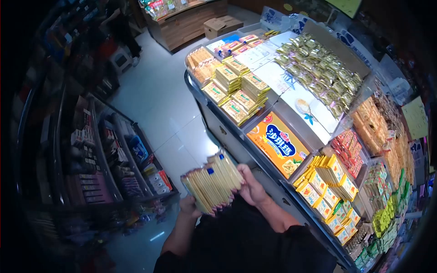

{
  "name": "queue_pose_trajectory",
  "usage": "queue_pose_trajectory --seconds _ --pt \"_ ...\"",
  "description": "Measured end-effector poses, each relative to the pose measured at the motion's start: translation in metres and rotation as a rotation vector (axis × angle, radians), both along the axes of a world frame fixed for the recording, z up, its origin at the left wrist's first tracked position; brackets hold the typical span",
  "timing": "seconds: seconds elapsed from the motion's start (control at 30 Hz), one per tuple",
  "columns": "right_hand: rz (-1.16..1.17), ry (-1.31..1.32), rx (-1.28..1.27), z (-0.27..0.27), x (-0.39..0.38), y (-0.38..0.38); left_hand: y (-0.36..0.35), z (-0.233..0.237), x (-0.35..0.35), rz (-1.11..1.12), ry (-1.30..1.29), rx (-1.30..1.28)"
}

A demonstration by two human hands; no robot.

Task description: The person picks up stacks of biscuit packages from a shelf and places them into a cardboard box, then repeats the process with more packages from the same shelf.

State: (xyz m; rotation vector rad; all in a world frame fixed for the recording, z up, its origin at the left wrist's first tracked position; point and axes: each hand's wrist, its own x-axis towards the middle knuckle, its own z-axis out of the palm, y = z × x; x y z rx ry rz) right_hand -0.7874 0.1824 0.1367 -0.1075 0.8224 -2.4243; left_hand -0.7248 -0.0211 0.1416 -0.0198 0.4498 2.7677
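Between my two hands is a row of thin, pale-yellow snack packets [211, 184], pressed side by side, with small blue marks on top. My left hand [189, 207] closes on the lower left end of the row; its fingers are partly hidden by the packets. At the right end, my right hand [251, 185] grips the row with the thumb up along its edge. The packets are held in front of my dark shirt, over the floor and beside the display counter [218, 123].
On the counter stand stacks of yellow biscuit packets [239, 93], an orange box [278, 144], gold-wrapped snacks [318, 68] and yellow-white packets [330, 186]. Dark shelves [104, 154] line the left. A person [119, 27] stands behind, near a white stool [121, 60]. A carton [222, 26] sits on the floor.
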Motion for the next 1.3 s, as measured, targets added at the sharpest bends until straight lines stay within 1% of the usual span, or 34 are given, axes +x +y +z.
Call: queue_pose_trajectory --seconds 0.03,0.07,0.13,0.2,0.23,0.33,0.37,0.4,0.47,0.5,0.57,0.6,0.67,0.7,0.73,0.8,0.87,0.9,0.93,1.0,1.03,1.07,1.13,1.17,1.3 --pt "0.006 -0.034 -0.080 0.009 -0.021 -0.008 -0.004 0.002 -0.014 0.074 0.014 -0.038" --pt "-0.013 -0.012 -0.016 0.018 -0.039 -0.016 -0.011 0.004 -0.029 0.098 0.028 -0.008" --pt "-0.073 -0.014 0.020 0.031 -0.074 -0.033 -0.022 0.007 -0.055 0.138 0.051 -0.002" --pt "0.050 0.092 -0.001 0.023 -0.113 -0.040 -0.029 0.016 -0.083 0.234 0.062 -0.034" --pt "0.058 0.089 0.001 0.020 -0.126 -0.045 -0.034 0.016 -0.094 0.264 0.079 -0.047" --pt "0.025 0.105 -0.030 0.038 -0.155 -0.070 -0.050 0.028 -0.123 0.338 0.119 -0.080" --pt "0.011 0.114 -0.019 0.040 -0.164 -0.078 -0.062 0.024 -0.132 0.286 0.127 -0.041" --pt "-0.004 0.124 -0.010 0.042 -0.173 -0.088 -0.070 0.020 -0.141 0.289 0.129 -0.038" --pt "-0.026 0.157 0.028 0.047 -0.190 -0.107 -0.089 0.018 -0.158 0.377 0.093 -0.099" --pt "-0.047 0.145 0.024 0.048 -0.198 -0.117 -0.099 0.015 -0.168 0.375 0.097 -0.097" --pt "-0.078 0.139 0.016 0.048 -0.216 -0.140 -0.124 0.004 -0.188 0.368 0.174 0.026" --pt "-0.109 0.135 0.026 0.049 -0.224 -0.154 -0.137 0.000 -0.197 0.358 0.177 0.022" --pt "-0.160 0.133 0.027 0.050 -0.236 -0.185 -0.167 0.000 -0.218 0.375 0.145 0.123" --pt "-0.210 0.174 0.068 0.051 -0.243 -0.200 -0.185 0.004 -0.228 0.298 0.176 0.180" --pt "-0.259 0.214 0.110 0.052 -0.249 -0.215 -0.200 0.007 -0.238 0.285 0.181 0.177" --pt "-0.296 0.227 0.081 0.066 -0.255 -0.244 -0.227 0.012 -0.256 0.344 0.128 0.151" --pt "-0.275 0.333 0.083 0.078 -0.265 -0.267 -0.250 0.020 -0.274 0.336 0.144 0.122" --pt "-0.208 0.282 0.088 0.074 -0.268 -0.275 -0.261 0.022 -0.284 0.327 0.130 0.134" --pt "-0.228 0.273 0.079 0.075 -0.271 -0.286 -0.270 0.024 -0.293 0.318 0.114 0.145" --pt "-0.409 0.438 0.273 0.078 -0.277 -0.308 -0.285 0.016 -0.309 0.273 0.076 0.166" --pt "-0.470 0.532 0.403 0.075 -0.281 -0.315 -0.290 0.006 -0.317 0.325 -0.004 0.161" --pt "-0.485 0.523 0.400 0.074 -0.287 -0.320 -0.294 0.000 -0.327 0.378 -0.080 0.157" --pt "-0.505 0.579 0.529 0.074 -0.297 -0.329 -0.299 -0.011 -0.345 0.355 -0.048 0.141" --pt "-0.467 0.429 0.380 0.078 -0.301 -0.334 -0.301 -0.012 -0.355 0.349 -0.043 0.140" --pt "-0.532 0.429 0.361 0.077 -0.342 -0.333 -0.300 -0.013 -0.395 0.319 -0.027 0.135"
